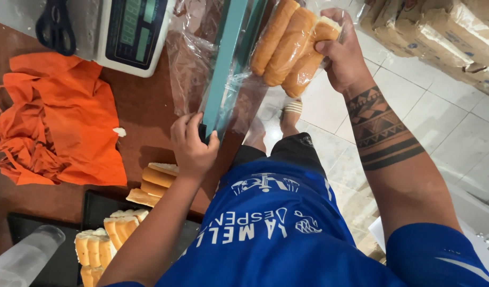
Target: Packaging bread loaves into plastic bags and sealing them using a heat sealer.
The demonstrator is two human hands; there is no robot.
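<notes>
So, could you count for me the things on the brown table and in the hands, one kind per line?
Buns in the clear bag, held by the right hand: 3
Sealer bar, gripped by the left hand: 1
Scale: 1
Scissors: 1
Orange bags: 1 pile
Total: 7

A brown table [149,106] stands over a pale tiled floor [457,138], evenly lit.
</notes>
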